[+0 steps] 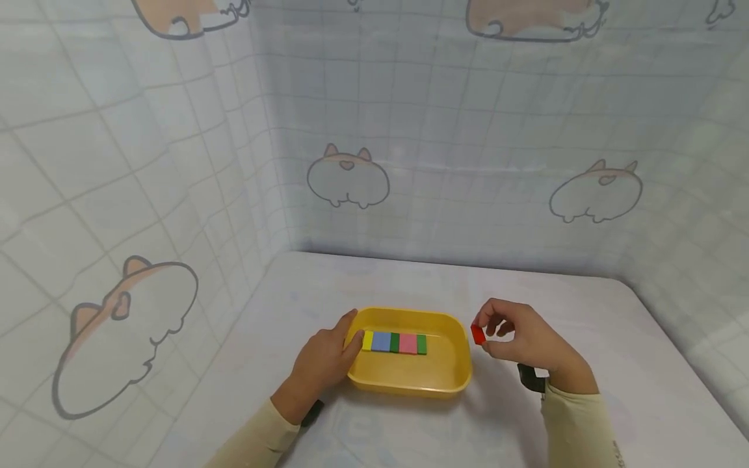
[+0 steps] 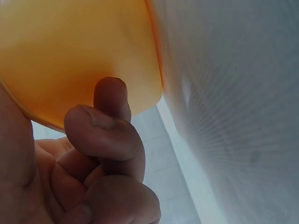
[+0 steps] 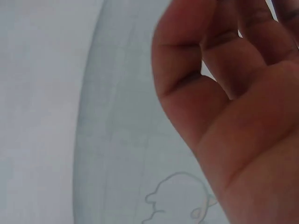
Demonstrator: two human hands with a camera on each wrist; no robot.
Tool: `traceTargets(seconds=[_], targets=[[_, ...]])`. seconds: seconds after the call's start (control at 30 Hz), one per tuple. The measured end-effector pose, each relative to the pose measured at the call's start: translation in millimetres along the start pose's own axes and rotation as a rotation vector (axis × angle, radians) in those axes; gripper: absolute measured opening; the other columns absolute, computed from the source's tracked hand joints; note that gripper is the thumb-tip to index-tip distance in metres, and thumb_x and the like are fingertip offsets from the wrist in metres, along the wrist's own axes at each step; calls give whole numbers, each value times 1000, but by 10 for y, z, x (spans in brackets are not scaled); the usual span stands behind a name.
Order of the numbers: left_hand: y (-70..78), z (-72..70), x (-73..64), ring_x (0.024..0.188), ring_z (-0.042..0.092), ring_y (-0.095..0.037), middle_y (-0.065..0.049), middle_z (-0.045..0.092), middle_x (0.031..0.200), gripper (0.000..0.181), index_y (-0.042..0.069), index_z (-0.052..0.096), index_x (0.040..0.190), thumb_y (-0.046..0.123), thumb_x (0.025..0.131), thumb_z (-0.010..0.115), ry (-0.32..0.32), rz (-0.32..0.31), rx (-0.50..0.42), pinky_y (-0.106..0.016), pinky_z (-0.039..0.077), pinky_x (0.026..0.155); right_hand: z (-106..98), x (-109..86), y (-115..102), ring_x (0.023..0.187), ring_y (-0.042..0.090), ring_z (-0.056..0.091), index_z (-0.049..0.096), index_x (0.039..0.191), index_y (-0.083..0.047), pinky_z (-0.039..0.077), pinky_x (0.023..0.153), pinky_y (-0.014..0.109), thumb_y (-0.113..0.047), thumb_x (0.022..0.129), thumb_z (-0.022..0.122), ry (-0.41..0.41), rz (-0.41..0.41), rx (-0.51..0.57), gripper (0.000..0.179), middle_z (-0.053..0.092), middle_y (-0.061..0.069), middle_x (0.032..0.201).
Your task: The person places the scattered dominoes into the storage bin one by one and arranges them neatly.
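My left hand [image 1: 324,354] grips the left end of a yellow plastic tray [image 1: 404,389], its thumb over the rim. In the left wrist view, curled fingers [image 2: 112,135] lie against the tray's outer side. Inside the tray a row of flat coloured blocks runs side by side: a yellow block [image 1: 367,340], a blue block [image 1: 381,342], a dark green block [image 1: 394,342], a pink block [image 1: 408,343] and a lighter green block [image 1: 422,344]. Just beyond the tray's right rim, my right hand [image 1: 523,335] pinches a red block [image 1: 478,334] between thumb and fingers. The right wrist view does not show that block.
The tray stands on a pale covered table [image 1: 363,429]. White grid-patterned cloth walls [image 1: 445,130] with dog drawings enclose the table at the back and both sides. Inside the tray, bare floor [image 1: 404,372] shows in front of the row and to its right.
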State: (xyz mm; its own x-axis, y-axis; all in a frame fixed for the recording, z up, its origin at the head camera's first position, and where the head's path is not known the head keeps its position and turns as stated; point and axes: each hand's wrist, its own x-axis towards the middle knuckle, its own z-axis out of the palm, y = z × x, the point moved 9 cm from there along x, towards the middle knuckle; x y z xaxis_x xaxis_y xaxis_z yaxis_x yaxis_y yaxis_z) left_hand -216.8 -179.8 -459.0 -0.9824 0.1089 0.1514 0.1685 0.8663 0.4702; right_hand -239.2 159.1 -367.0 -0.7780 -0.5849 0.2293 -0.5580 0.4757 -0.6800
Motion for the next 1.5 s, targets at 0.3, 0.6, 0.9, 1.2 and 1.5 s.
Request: traceTargets(seconds=[0.3, 0.6, 0.9, 1.2, 1.5], targets=[[-12, 19, -32, 58, 49, -14, 4, 48, 62, 61, 15, 46, 160, 51, 111, 47, 2, 11, -11, -37, 48, 64, 69, 244, -335, 92, 21, 64, 68, 106, -22, 57, 83, 37, -7, 83, 85, 61, -76, -8, 32, 72, -12, 104], [-17, 71, -40, 60, 50, -14, 5, 48, 62, 64, 17, 46, 160, 56, 110, 42, -1, 4, -9, -37, 48, 64, 134, 413, -515, 94, 16, 62, 67, 105, -24, 55, 81, 36, -7, 84, 85, 135, -124, 20, 32, 71, -14, 104], [-30, 33, -25, 61, 51, -14, 5, 49, 62, 61, 17, 46, 160, 53, 110, 45, 9, 9, 16, -38, 50, 65, 137, 541, -620, 89, 20, 63, 67, 120, -21, 53, 74, 37, -14, 83, 89, 406, -147, -17, 44, 67, -12, 103], [-41, 18, -3, 62, 51, -15, 5, 49, 63, 64, 17, 45, 160, 57, 110, 41, 2, 13, 13, -38, 50, 66, 213, 621, -604, 85, 16, 60, 66, 130, -11, 52, 67, 39, -12, 86, 87, 563, -183, -50, 49, 69, -1, 112], [-48, 6, 15, 61, 51, -14, 6, 49, 63, 62, 16, 46, 160, 53, 110, 45, 10, 26, 16, -37, 50, 65, 365, 718, -506, 88, 15, 59, 67, 132, -14, 53, 62, 42, -10, 91, 84, 543, -156, -73, 44, 66, -1, 125]])
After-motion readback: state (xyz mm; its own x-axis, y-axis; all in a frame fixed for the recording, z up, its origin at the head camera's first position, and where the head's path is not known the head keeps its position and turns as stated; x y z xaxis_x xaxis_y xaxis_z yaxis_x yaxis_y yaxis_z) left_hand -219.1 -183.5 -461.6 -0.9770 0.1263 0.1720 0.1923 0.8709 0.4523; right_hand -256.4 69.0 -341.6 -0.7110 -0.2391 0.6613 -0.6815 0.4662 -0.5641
